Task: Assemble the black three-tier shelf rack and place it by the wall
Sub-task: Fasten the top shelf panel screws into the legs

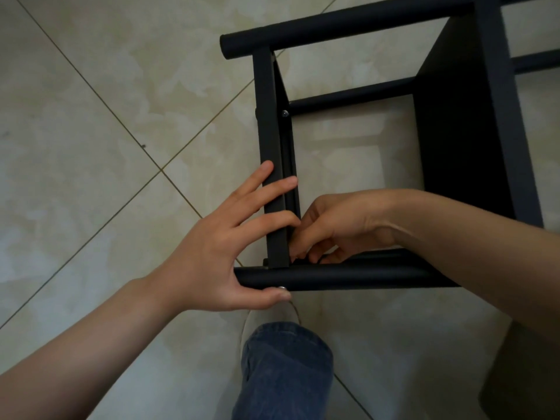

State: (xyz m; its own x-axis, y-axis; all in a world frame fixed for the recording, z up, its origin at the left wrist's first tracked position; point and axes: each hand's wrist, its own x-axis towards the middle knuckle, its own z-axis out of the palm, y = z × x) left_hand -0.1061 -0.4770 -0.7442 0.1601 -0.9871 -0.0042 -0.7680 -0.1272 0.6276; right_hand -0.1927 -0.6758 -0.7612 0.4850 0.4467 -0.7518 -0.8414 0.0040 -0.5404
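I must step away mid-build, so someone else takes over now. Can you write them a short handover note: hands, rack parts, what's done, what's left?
Left hand: fingers straight across the flat side bar, thumb against the near tube beside a screw head, steadying the corner.
Right hand: fingers curled into the inner corner of that joint; what they pinch is hidden.
Rack: partly built on the tiled floor; far tube joined, upper screw in the side bar, shelf panel fitted.
Left: finish this corner, complete the rack, move it to the wall, which is not in view.
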